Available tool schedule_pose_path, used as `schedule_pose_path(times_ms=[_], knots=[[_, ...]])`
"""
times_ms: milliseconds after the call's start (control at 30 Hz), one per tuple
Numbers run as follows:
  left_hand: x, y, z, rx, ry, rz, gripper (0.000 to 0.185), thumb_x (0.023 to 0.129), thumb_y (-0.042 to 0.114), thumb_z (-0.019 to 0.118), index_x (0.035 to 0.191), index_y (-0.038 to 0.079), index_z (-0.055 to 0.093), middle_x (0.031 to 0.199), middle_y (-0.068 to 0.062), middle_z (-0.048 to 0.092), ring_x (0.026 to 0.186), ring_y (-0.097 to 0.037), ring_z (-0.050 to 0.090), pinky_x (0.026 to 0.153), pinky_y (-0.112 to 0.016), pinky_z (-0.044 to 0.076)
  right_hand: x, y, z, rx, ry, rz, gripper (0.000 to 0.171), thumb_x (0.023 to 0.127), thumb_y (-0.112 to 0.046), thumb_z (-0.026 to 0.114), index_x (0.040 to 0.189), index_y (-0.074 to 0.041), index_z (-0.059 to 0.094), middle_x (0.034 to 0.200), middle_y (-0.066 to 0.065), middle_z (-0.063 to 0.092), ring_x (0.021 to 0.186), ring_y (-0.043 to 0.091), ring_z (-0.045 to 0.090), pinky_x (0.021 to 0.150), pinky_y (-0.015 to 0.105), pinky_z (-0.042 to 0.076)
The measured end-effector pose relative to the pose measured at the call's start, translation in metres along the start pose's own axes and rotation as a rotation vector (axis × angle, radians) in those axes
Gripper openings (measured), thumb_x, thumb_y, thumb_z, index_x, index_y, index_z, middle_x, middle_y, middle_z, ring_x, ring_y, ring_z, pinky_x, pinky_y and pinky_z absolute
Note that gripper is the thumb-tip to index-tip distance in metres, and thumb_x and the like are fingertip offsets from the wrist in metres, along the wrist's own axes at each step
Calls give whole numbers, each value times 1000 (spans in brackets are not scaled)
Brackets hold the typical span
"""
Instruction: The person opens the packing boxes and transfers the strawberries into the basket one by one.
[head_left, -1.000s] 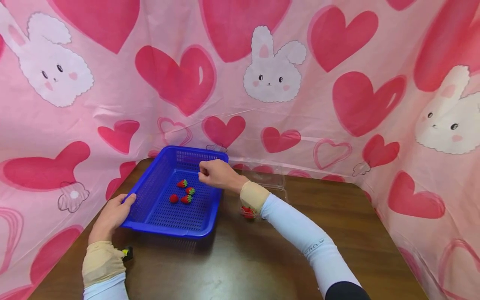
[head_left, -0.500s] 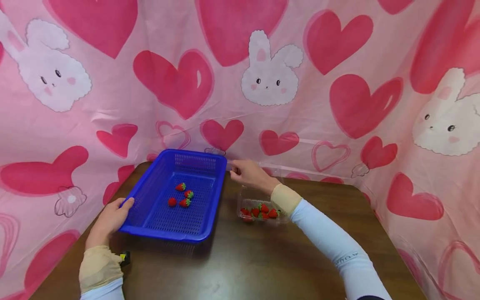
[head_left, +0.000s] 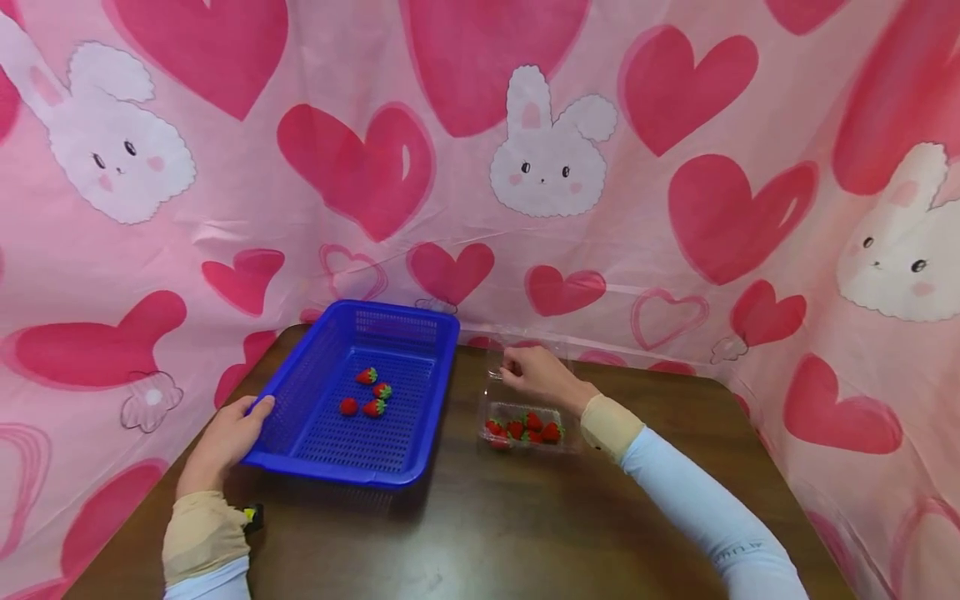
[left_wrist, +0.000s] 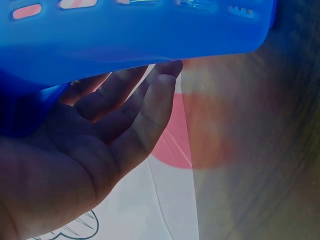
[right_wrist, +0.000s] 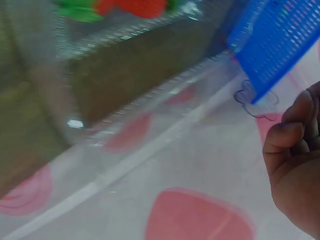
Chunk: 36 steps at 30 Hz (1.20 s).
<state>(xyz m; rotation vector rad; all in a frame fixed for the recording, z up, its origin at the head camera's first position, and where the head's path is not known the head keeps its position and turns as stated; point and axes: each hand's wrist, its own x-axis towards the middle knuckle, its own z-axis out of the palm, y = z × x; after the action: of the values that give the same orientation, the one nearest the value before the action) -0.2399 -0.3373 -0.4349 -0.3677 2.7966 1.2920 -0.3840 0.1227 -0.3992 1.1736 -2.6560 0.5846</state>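
On the dark brown wooden desk, left of centre, sits a blue perforated plastic basket with four small red strawberries loose on its floor. Left hand takes the near-left corner: thumb over the rim, fingers flat and straight under the base in the left wrist view, so a wide supporting grip, not a pinch. Basket looks light, stiff, smooth plastic; rim and corners are the sensible places to hold, both sides if lifted.

Right of the basket, just beside it, a clear thin plastic clamshell punnet lies open, more red strawberries in it. Right hand is at the punnet's far edge or lid, fingers curled; right wrist view shows only curled fingers near the clear film, so cannot tell if it actually pinches anything. Punnet judged flimsy, crackly, slippery, easy to crush or tip; hold by the folded rim. Berries small, light, likely to roll; pinch gently round the body.

Writing: faint grey lettering on the white right sleeve, too small to read. Small black-and-yellow item by the left wrist, no legible label. Backdrop of pink cloth with hearts and white bunnies, no text.
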Motion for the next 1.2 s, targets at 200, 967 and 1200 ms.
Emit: schedule_pose_path(times_ms=[200, 967, 1200], knots=[[-1, 0, 0, -7, -5, -6, 67, 104, 49, 28, 136, -7, 43, 114, -29, 59, 100, -35, 57, 82, -39, 43, -20, 12, 8, 3, -113, 41, 15, 90, -15, 64, 77, -15, 56, 61, -8, 47, 54, 4, 39, 51, 20, 34], [0, -3, 0, -31, -29, -31, 71, 102, 55, 27, 138, -5, 42, 116, -28, 58, 100, -34, 58, 84, -42, 45, -39, 27, 29, -125, -504, 146, 32, 84, -11, 74, 114, -9, 67, 91, 5, 69, 74, 16, 58, 73, 37, 55], [1, -1, 0, -39, -45, -37, 75, 102, 56, 26, 142, -6, 36, 122, -30, 56, 101, -34, 59, 87, -46, 48, -37, 30, 28, -119, -489, 166, 28, 85, -13, 73, 112, -10, 67, 88, 2, 67, 74, 15, 56, 74, 37, 55]])
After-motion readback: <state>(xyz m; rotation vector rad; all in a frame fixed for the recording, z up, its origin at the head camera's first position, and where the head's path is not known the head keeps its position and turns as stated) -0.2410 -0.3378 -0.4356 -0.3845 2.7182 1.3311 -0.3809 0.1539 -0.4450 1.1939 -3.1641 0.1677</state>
